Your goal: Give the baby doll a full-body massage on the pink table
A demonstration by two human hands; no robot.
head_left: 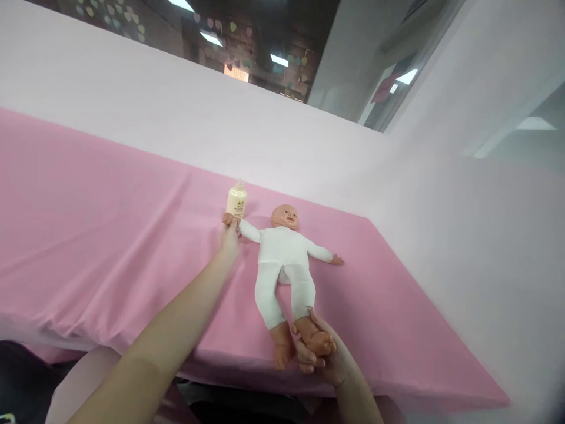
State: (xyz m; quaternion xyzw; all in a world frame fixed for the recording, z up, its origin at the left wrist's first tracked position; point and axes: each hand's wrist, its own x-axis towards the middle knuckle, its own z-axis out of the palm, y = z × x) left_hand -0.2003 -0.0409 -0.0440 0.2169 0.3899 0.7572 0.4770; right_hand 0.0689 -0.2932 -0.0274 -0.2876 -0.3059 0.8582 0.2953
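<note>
A baby doll point(282, 247) in a white cloth body lies on its back on the pink-covered table, head toward the wall, arms spread. My left hand point(231, 231) is closed around the doll's wrist on the left side, its small hand showing above my fingers. My right hand point(324, 350) grips the doll's lower leg and foot on the right, fingers wrapped from beneath. The doll's other foot point(282, 348) rests free near the table's front edge. Just behind my left hand stands a pump bottle point(237, 199) of pale yellow liquid, upright; its lower part is hidden.
The pink cloth point(110, 224) covers the table and has folds at the left. A white wall point(176, 112) runs along the back and right sides. Above it is a window point(247, 41) with heart-shaped stickers and reflected lights.
</note>
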